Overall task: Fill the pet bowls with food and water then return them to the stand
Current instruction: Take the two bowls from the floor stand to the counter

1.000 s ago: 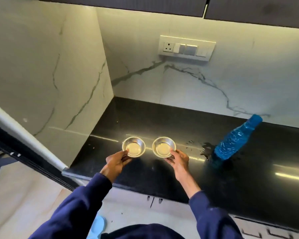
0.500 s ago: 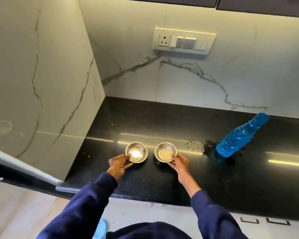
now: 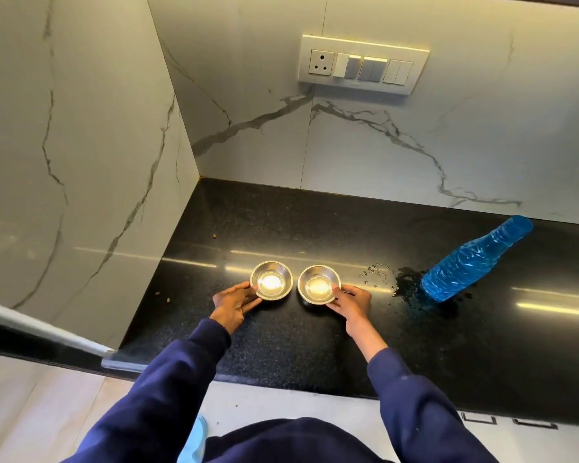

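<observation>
Black counter (image 3: 281, 228) — steel bowls (image 3: 271, 280) upright, side by side; each hand's fingers (image 3: 248, 289) grip one.

Both bowls, left (image 3: 271, 280) and right (image 3: 319, 284), look like polished steel, mirror-bright inside, throwing back the light. My counter (image 3: 281, 345) is black speckled stone, glossy, showing light streaks, with a wet patch (image 3: 406, 284) near the bottle (image 3: 475, 259). Bottle is blue translucent plastic, crinkly ribbed surface. Walls (image 3: 365, 155) are white marble-look slabs with grey veins, smooth, soft sheen. Switch plate (image 3: 363, 65) is smooth pale plastic. My sleeves (image 3: 168, 389) are dark blue matt cloth.
</observation>
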